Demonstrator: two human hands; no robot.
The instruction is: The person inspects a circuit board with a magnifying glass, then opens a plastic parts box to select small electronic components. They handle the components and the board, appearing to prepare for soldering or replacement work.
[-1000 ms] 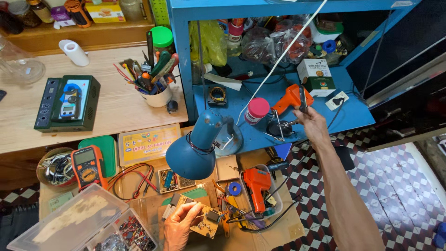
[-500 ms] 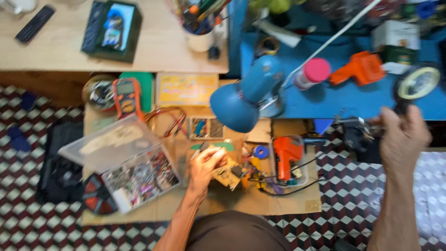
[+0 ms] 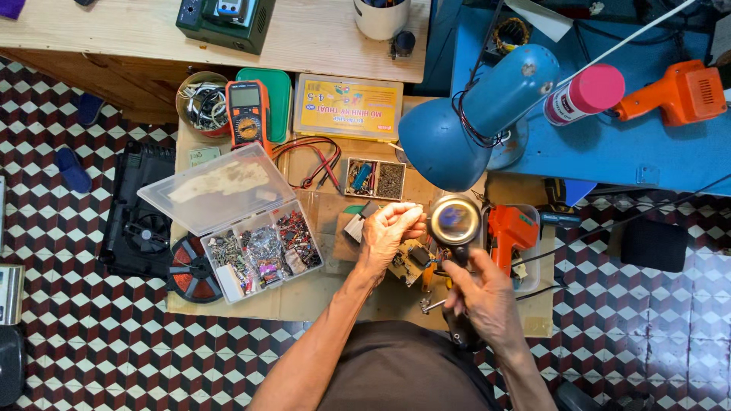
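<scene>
Your right hand [image 3: 483, 297] sits just below the centre of the frame, its fingers wrapped around the dark handle of a magnifier [image 3: 454, 221], whose round lens is raised just right of your left hand [image 3: 390, 230]. The left hand is curled into a loose fist at the centre, fingertips pinched together toward the lens; whatever they pinch is too small to make out. Under that hand, a circuit board [image 3: 412, 261] lies on the cardboard-covered surface [image 3: 327, 293]. To the left of centre, a clear parts box [image 3: 259, 247] stands open, its lid tilted back toward the upper left, its compartments full of small components. Above it lies an orange multimeter [image 3: 246, 112], with red and black leads [image 3: 312, 156] curling to its right. A small tray [image 3: 375, 179] of parts rests just above your left hand. A blue lamp [image 3: 476, 114] leans in from the upper right, its shade just above the lens. An orange tool [image 3: 510, 232] sits to the right of the magnifier.
</scene>
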